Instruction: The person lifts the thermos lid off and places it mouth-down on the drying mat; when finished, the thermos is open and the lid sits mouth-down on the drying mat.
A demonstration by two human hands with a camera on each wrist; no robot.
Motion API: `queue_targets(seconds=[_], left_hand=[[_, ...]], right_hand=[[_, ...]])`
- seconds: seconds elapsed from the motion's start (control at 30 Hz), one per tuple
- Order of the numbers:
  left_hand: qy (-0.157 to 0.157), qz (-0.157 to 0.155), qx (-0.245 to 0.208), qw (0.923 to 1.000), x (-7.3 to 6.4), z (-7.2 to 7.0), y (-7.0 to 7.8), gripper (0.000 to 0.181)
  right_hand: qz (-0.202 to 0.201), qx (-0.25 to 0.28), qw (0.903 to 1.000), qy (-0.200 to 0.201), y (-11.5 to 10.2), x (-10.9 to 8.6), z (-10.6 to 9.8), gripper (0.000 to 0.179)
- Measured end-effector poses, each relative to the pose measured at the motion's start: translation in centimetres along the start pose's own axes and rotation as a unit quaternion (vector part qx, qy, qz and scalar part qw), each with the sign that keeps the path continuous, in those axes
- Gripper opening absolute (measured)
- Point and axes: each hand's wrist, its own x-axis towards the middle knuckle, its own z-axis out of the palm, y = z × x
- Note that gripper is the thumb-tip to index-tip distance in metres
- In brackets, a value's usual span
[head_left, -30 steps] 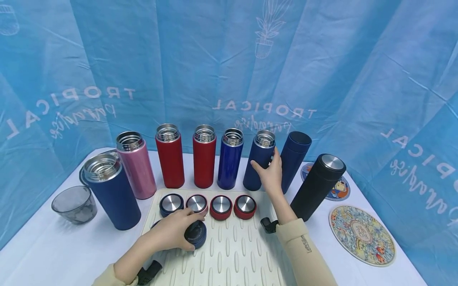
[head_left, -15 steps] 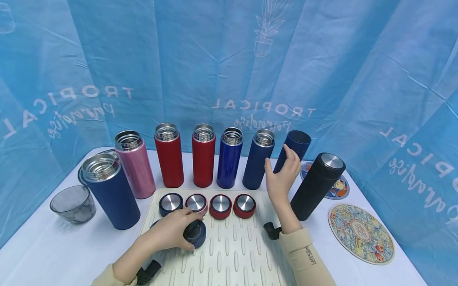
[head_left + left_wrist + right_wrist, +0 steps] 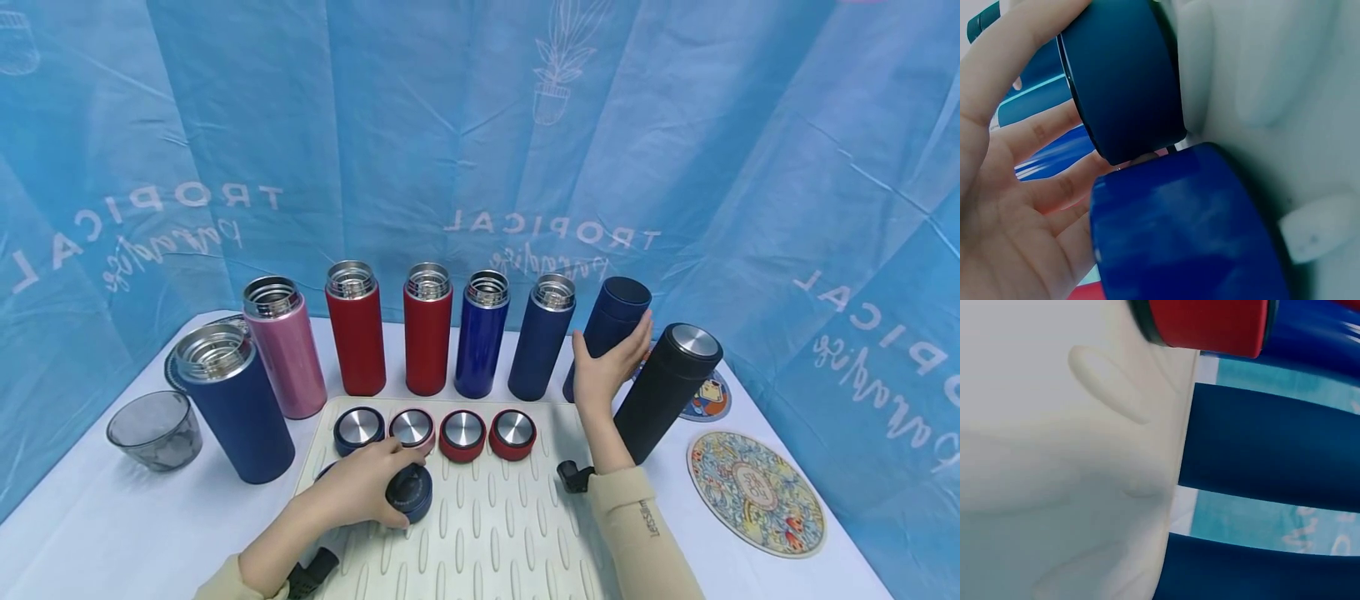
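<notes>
My left hand holds a dark navy bottle lid over the cream mat, thumb at the near side, fingers at the far side. In the left wrist view, that lid stands beside a glossy blue lid, mostly hidden by the hand in the head view. My right hand is at a capped navy bottle. Its thumb lies by the left side and its extended fingers along the right side. The right wrist view does not show this hand; navy bottle bodies and a red lid appear there.
Uncapped bottles stand behind the mat: navy, pink, red, blue and navy. Lids with steel tops line its far edge. A black bottle, round coasters and a glass bowl flank it.
My right hand has left the uncapped navy bottle and moved right to the capped navy one. My left hand stays on the navy lid.
</notes>
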Motion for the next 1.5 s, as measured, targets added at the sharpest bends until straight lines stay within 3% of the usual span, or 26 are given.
queue_targets(seconds=[0.13,0.23,0.47,0.63,0.8,1.1,1.33,1.5], left_hand=[[0.001,-0.001,0.000,1.0000,0.0,0.1,0.0,0.068],[0.002,-0.002,-0.001,1.0000,-0.1,0.1,0.0,0.068],[0.001,-0.003,0.000,1.0000,-0.1,0.1,0.0,0.067],[-0.001,-0.003,0.001,1.0000,-0.1,0.1,0.1,0.068],[-0.002,0.001,0.003,1.0000,0.0,0.1,0.1,0.069],[-0.004,-0.003,0.006,1.0000,0.0,0.1,0.1,0.073],[-0.004,0.001,0.004,1.0000,0.0,0.0,0.1,0.073],[-0.004,0.003,0.006,1.0000,0.0,0.0,0.2,0.072]], right_hand=[[0.083,0.013,0.9964,-0.012,0.6,0.3,0.3,0.097],[0.113,0.010,0.9934,-0.016,1.0,0.5,0.5,0.099],[0.146,0.003,0.9892,-0.011,1.9,0.9,0.9,0.097],[0.145,-0.015,0.9893,-0.007,1.9,1.1,0.9,0.094],[0.127,-0.025,0.9916,-0.007,1.3,1.0,0.6,0.092],[0.039,0.022,0.9990,0.010,-1.9,0.2,-0.3,0.087],[-0.020,0.055,0.9977,-0.033,-4.1,-0.9,-1.4,0.084],[-0.058,0.067,0.9912,-0.098,-5.5,-1.6,-2.3,0.085]])
